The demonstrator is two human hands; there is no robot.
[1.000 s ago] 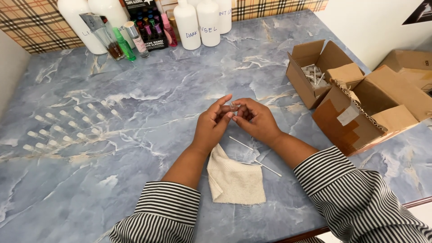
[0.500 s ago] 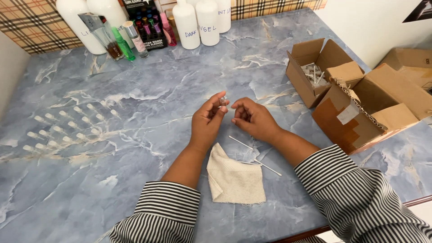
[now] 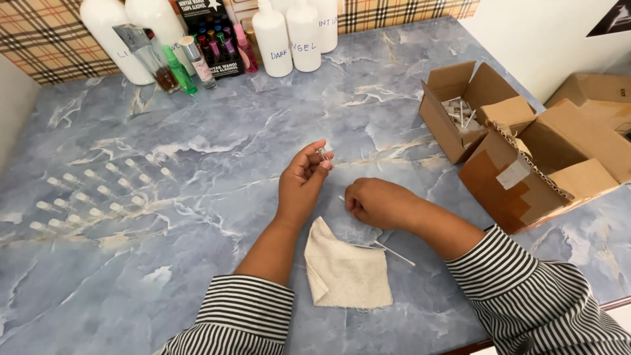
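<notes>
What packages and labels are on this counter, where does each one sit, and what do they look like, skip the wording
White bottles: back edge, centre, tall plastic with handwritten marks.
Large white jugs: back left, rounded.
Black box: back, between jugs and bottles, holds coloured vials.
Open cardboard box: right side, brown, small clear parts inside.
Second cardboard box: right, nearer, brown with a pale sticker.

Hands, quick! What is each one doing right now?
Left hand: fingertips pinched on a small clear vial, raised above the table.
Right hand: curled shut, resting on the blue marble table over a thin stick; grip cannot be told.
</notes>
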